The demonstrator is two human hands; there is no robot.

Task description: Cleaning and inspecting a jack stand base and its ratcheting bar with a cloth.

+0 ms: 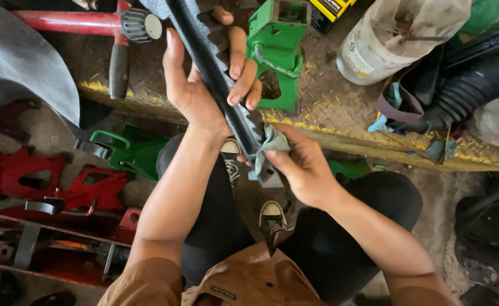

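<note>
Both hands grip: left hand (212, 85) around toothed bar (227, 96), right hand (300, 167) pressing cloth (272, 141) below.

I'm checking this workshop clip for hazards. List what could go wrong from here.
1. The left hand wraps the toothed bar with fingers between its teeth; a slip could pinch or scrape them.
2. The right hand wipes the bar's lower end with a small rag; if dropped, the bar could land on the shoes below.

Bright, even daylight; soft shadows under legs; slight wide-angle edge bending; dark corners perhaps underexposed.
</note>
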